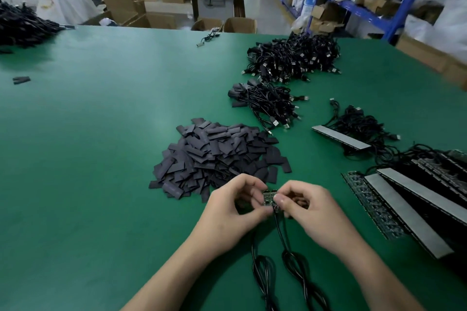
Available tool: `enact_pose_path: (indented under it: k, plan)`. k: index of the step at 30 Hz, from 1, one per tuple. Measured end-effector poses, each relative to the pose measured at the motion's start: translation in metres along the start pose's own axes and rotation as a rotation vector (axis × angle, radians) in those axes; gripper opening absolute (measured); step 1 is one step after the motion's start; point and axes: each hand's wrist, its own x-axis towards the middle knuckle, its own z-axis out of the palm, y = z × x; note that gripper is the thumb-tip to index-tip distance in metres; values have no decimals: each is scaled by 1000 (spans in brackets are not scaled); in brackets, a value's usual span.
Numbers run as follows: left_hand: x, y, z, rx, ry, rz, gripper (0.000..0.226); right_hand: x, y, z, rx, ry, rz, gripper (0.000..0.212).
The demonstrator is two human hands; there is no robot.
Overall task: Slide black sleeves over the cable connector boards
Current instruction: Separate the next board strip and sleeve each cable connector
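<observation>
Low in the middle of the green table (101, 159), my left hand (235, 212) and my right hand (310, 212) pinch small green connector boards (268, 199) between their fingertips. The boards look like two joined side by side. Two black cables (283, 260) run from the boards down toward me and coil on the table. Just beyond my hands lies a heap of flat black sleeves (217, 156). No sleeve shows in either hand.
Bundled black cables lie in piles at the centre right (267, 103) and far right (295, 58). Long strips of boards with cables (404, 204) lie at the right edge. Another dark pile (22, 25) sits far left. Shelving and cardboard boxes stand beyond the table.
</observation>
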Motion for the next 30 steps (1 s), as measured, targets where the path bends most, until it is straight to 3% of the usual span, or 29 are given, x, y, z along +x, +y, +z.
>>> enact_pose_path:
  k: [7,19,23,30]
  plan:
    - [3,0,-3,-146,8,-91,14,2,1,11,225,-33,-31,8]
    - [3,2,-7,-338,-15,-167,15,4,-1,13,366,-18,-67,4]
    - [3,1,-12,-377,-46,-173,16,4,-3,16,435,-30,-70,13]
    - [2,2,-16,-443,-96,-159,7,4,-4,22,462,-29,-79,9]
